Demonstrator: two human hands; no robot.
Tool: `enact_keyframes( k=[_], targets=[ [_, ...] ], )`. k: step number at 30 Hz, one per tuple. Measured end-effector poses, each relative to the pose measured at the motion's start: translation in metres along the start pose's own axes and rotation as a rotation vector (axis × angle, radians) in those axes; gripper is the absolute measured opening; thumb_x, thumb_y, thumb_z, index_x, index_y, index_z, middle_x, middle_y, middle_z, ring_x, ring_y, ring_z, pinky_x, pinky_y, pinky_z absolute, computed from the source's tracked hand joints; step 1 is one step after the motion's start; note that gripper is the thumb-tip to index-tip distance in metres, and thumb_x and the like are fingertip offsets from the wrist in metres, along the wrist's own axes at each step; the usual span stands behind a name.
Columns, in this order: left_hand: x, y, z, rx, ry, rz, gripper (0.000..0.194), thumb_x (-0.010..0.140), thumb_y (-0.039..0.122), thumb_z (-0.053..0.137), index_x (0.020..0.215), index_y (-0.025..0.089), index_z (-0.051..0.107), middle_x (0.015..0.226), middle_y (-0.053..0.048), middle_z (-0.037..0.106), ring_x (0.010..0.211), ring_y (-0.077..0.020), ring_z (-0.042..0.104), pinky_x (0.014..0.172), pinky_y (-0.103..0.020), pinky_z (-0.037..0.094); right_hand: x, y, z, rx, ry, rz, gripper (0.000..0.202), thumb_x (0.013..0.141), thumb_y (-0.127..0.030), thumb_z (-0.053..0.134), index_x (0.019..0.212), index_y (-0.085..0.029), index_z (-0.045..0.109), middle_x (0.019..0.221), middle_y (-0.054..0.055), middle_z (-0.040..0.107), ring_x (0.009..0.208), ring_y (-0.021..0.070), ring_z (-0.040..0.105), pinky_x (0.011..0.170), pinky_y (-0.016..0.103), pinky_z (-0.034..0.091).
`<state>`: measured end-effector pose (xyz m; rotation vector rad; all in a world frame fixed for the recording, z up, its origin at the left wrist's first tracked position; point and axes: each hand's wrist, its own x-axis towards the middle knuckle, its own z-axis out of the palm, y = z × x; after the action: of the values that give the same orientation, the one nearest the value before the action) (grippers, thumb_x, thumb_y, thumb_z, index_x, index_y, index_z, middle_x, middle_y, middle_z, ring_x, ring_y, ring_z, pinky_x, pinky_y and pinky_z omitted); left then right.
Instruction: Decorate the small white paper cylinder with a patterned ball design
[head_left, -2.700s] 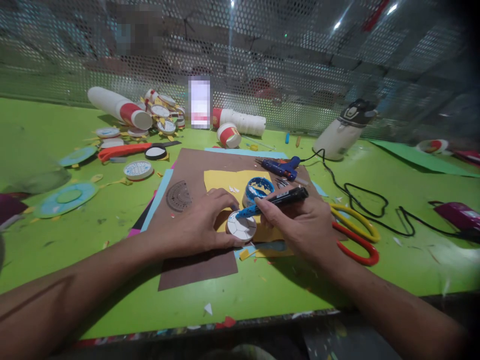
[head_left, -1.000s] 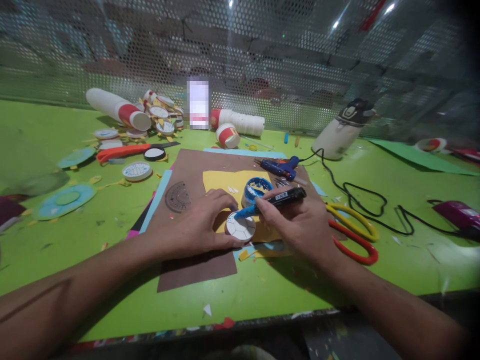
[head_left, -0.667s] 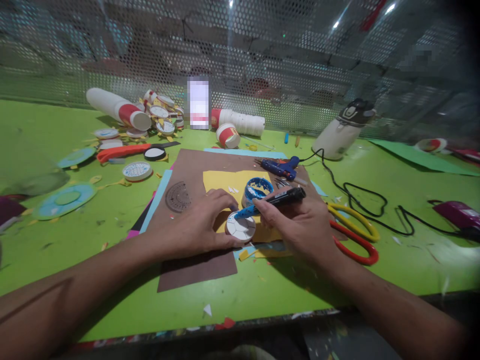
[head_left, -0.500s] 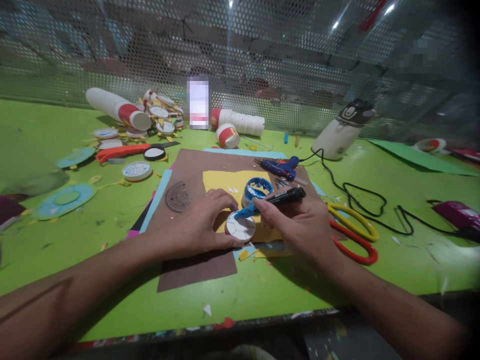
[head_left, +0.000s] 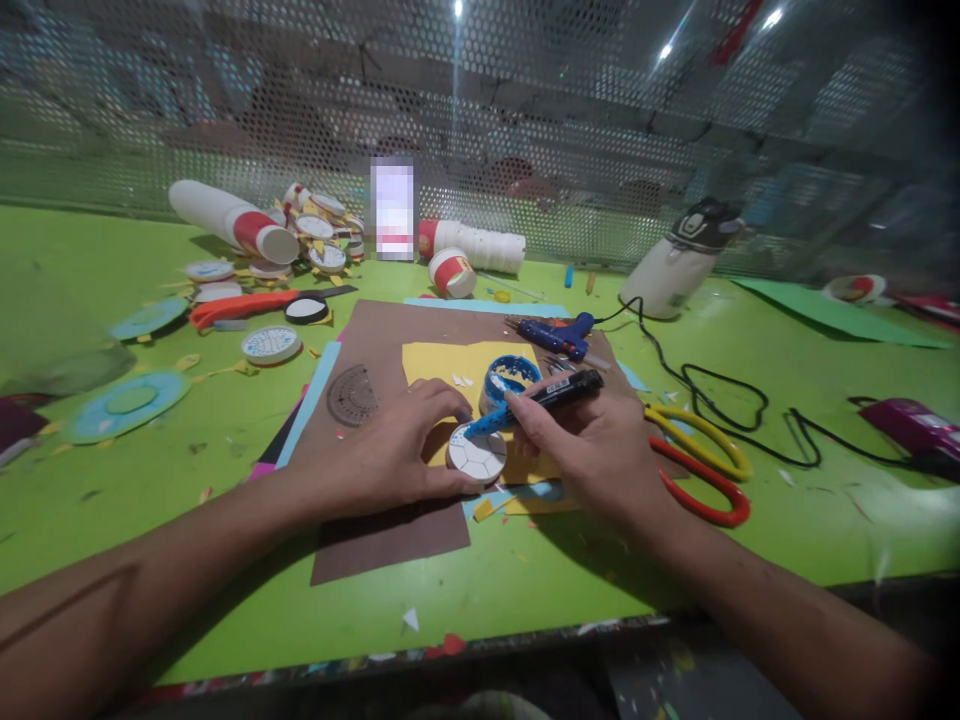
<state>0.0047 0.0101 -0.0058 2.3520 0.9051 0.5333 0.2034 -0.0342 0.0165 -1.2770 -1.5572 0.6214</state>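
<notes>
Blue tub (head_left: 487,380) crowds close behind the marker (head_left: 562,391), scissors (head_left: 739,503) flank the right hand (head_left: 592,440); green table (head_left: 495,595), scrap-strewn, runs to its edge low in frame. Just below centre, left hand (head_left: 401,440) pinches the white disc (head_left: 480,461)! Right hand pinches the marker, tip on the disc, same as half a second ago.

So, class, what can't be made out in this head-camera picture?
All in the head view:
- Where the red-and-yellow-handled metal scissors join: hidden by the right hand.
- Lettering on the black-and-blue marker pen: too small.
- Content of the bright white upright rectangle: blurred by pixelation.
- The far end of the shiny purple object: cut off by the right edge.
</notes>
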Motion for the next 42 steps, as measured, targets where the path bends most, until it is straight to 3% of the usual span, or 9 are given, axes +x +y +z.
enact_keyframes(
  k=[4,9,18,26,42],
  targets=[
    [0.0007,-0.0012,0.0,0.018,0.002,-0.012,0.044,0.077,0.046,0.074,0.108,0.02,0.057,0.115,-0.007,0.058,0.103,-0.0243,0.055,0.087,-0.039,0.047,-0.0012,-0.0027,-0.0004,0.025,0.027,0.027,0.02,0.082,-0.034,0.069,0.073,-0.016,0.066,0.055,-0.002,0.064,0.051,0.0118,0.06,0.054,0.024,0.05],
    [0.0011,-0.0012,-0.0005,0.015,-0.004,-0.011,0.046,0.077,0.048,0.074,0.11,0.02,0.057,0.117,-0.007,0.058,0.105,-0.0245,0.056,0.089,-0.039,0.047,-0.0029,-0.007,-0.0026,-0.002,0.157,0.004,0.022,0.081,-0.035,0.068,0.069,-0.017,0.065,0.05,-0.002,0.062,0.045,0.0116,0.057,0.05,0.025,0.049],
    [0.0019,0.0016,-0.0009,0.002,0.003,-0.01,0.044,0.077,0.048,0.073,0.107,0.02,0.057,0.116,-0.008,0.058,0.105,-0.0267,0.055,0.089,-0.042,0.047,-0.0025,-0.0027,-0.0019,-0.032,0.119,-0.081,0.019,0.082,-0.033,0.068,0.071,-0.019,0.064,0.05,-0.003,0.062,0.044,0.0117,0.057,0.047,0.025,0.048],
    [0.002,0.0023,-0.0011,0.002,0.005,-0.006,0.044,0.077,0.045,0.074,0.108,0.019,0.057,0.116,-0.008,0.058,0.106,-0.0262,0.055,0.09,-0.041,0.046,-0.0033,-0.0062,-0.0034,-0.007,0.088,-0.074,0.009,0.081,-0.026,0.067,0.079,-0.018,0.066,0.051,-0.004,0.061,0.044,0.0107,0.058,0.048,0.023,0.051],
    [0.0007,0.0011,-0.0004,-0.002,0.007,0.0,0.042,0.078,0.046,0.073,0.107,0.021,0.056,0.114,-0.007,0.058,0.104,-0.0253,0.055,0.088,-0.04,0.047,-0.0007,-0.0039,-0.0029,-0.036,0.072,-0.051,0.013,0.081,-0.029,0.069,0.075,-0.018,0.066,0.053,-0.003,0.063,0.046,0.0117,0.059,0.048,0.024,0.052]
  ],
)
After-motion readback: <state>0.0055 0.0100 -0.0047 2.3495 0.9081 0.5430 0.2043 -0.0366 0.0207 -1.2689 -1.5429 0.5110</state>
